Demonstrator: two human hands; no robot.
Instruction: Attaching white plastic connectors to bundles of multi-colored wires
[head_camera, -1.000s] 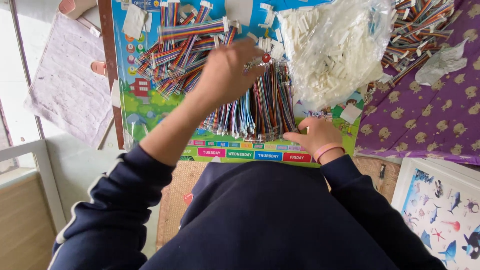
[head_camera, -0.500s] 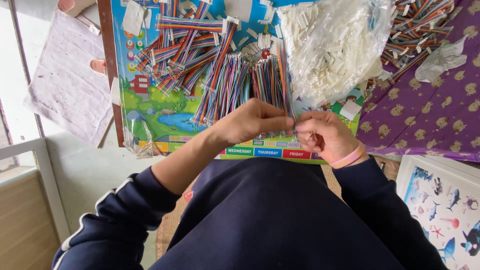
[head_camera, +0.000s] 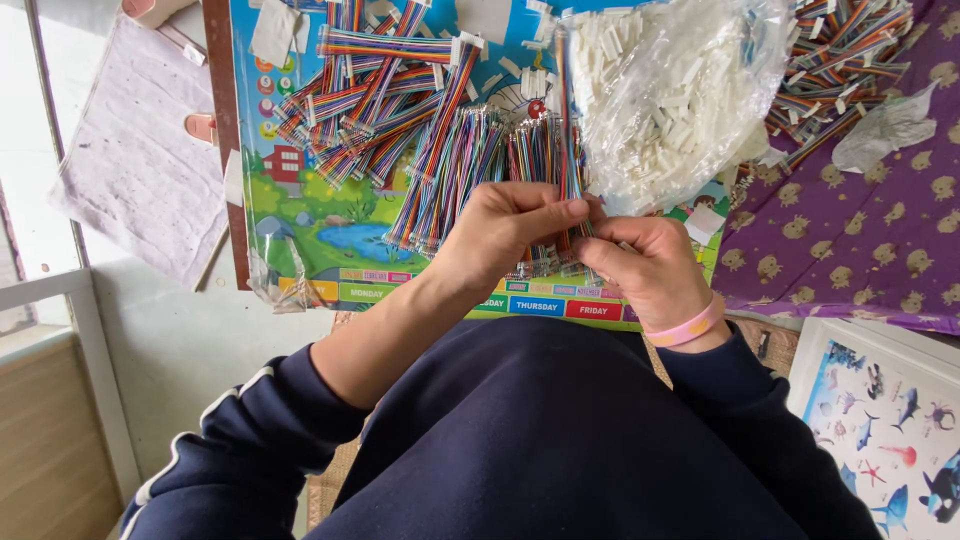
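My left hand (head_camera: 505, 235) and my right hand (head_camera: 650, 265) meet close to my body, over the near edge of a colourful picture board (head_camera: 300, 215). Both pinch a thin rainbow ribbon cable (head_camera: 572, 170) that stands up between the fingers. My right wrist wears a pink band (head_camera: 688, 328). Just beyond the hands lies a row of rainbow cable bundles (head_camera: 470, 160), with a looser heap of them (head_camera: 370, 95) further out. A clear bag of small white connectors (head_camera: 680, 90) lies beyond my right hand.
A purple patterned cloth (head_camera: 860, 235) covers the right side, with another heap of rainbow cables (head_camera: 840, 55) and a crumpled clear bag (head_camera: 885, 125) on it. A sea-animal picture (head_camera: 890, 430) lies at the lower right. A pale paper sheet (head_camera: 130, 165) lies at the left.
My left hand reached out to the cable heap, then drew back toward my body. It now meets my right hand, and both hold one cable.
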